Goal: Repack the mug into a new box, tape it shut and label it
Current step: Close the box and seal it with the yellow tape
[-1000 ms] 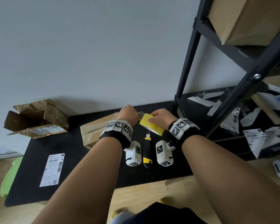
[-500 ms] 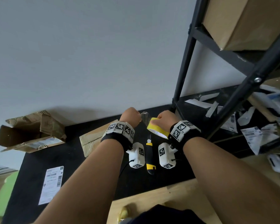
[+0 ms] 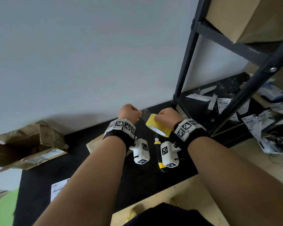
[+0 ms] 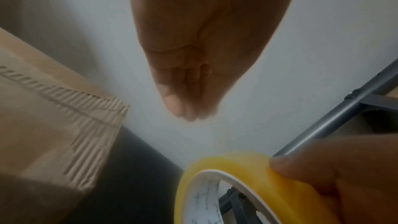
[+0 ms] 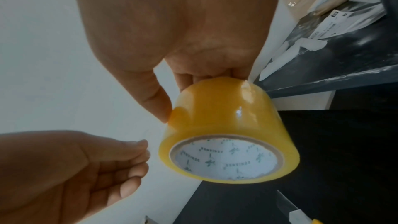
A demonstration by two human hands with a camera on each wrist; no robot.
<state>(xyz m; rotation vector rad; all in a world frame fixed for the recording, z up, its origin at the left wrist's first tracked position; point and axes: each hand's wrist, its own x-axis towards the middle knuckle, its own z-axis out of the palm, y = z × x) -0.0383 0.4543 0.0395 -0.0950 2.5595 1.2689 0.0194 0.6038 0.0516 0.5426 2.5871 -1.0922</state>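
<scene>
My right hand [image 3: 167,115] grips a yellow roll of packing tape [image 3: 157,126] above the black mat, thumb and fingers round its rim [image 5: 226,122]. My left hand [image 3: 129,112] is just left of it and pinches the free end of a clear tape strip [image 3: 144,114] that stretches between the two hands. The pinched fingertips [image 4: 189,110] show in the left wrist view, with the tape roll [image 4: 226,176] below them. The new cardboard box [image 3: 95,144] lies under my left wrist, its corrugated edge [image 4: 64,101] closed. The mug is not in view.
A yellow utility knife [image 3: 158,155] lies on the mat [image 3: 145,180] below the hands. A torn open box [image 3: 28,144] sits at the left, a printed label [image 3: 59,191] near the mat's front. A black shelf frame [image 3: 185,62] with papers stands right.
Both hands have risen a little toward the wall. The roll has turned so its white core faces me, and a short clear strip now spans the gap between the hands.
</scene>
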